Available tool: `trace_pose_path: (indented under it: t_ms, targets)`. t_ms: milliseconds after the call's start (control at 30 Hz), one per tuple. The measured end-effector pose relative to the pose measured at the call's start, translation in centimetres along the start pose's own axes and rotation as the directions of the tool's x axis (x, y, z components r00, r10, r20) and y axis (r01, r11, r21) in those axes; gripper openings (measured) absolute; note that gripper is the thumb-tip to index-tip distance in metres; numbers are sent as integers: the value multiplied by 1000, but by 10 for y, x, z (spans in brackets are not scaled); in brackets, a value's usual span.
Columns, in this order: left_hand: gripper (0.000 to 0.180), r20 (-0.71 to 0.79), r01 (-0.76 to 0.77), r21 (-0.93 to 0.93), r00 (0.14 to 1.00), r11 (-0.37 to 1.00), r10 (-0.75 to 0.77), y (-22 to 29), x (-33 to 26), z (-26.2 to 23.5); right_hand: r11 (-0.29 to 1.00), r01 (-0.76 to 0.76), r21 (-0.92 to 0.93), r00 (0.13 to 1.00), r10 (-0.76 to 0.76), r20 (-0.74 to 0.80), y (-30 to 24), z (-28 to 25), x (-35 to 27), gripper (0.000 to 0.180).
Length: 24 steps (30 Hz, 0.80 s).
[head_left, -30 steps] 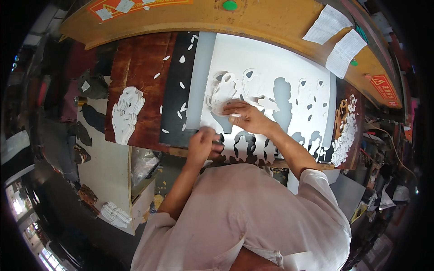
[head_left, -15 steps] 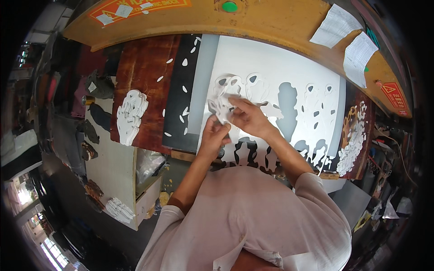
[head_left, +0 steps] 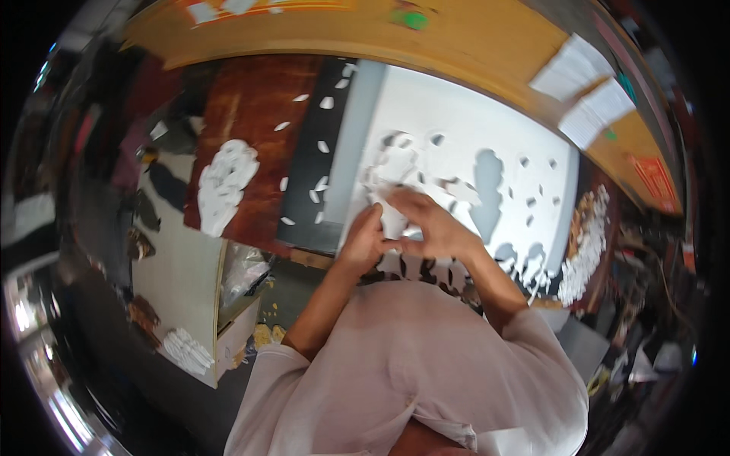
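Low over the near left part of a white sheet [head_left: 471, 95], my two hands are close together. My left hand [head_left: 366, 242] is closed around the edge of white cut-out pieces [head_left: 392, 220], its thumb pointing up. Right beside it, my right hand [head_left: 437, 224] arches over the same pieces, its fingers smeared by motion, so its grip is unclear. Beyond the hands, a white cut-out shape [head_left: 395, 159] with curved edges lies on the sheet. Grey shows through a long cut-out hole [head_left: 489, 190] to the right.
A stack of white cut-out pieces [head_left: 228, 186] lies on the reddish-brown board [head_left: 258, 99] at left. Small white scraps dot the black strip [head_left: 308, 152]. More scraps [head_left: 585, 254] are heaped at right. A yellow machine beam [head_left: 304, 38] spans the far side, papers [head_left: 574, 68] attached.
My hands have drawn slightly nearer to me with the white pieces, and my right hand has come lower beside the left. The whole view has shifted and tilted a little.
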<state>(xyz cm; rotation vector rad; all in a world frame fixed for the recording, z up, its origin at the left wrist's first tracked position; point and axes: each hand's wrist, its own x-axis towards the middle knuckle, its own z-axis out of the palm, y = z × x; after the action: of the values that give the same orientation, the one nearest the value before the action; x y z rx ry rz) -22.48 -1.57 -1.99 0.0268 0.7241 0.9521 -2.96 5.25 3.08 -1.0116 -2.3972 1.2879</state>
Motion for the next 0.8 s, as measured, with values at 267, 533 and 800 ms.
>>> trace_pose_path:
  t_ms: [267,533,800]
  targets:
    - [57,-41,-78,71,996,994,81,-15,14,-23,813,-384,439,893,448,-49,-38,-39,17,30]
    - [56,-208,-360,614,784,703,584,28,-49,-7,786,-15,618,933,234,-275,-128,-52,135,40]
    - [109,-92,-308,943,122,126,988,124,-126,3,857,104,504,995,-95,-45,-192,43,163,29]
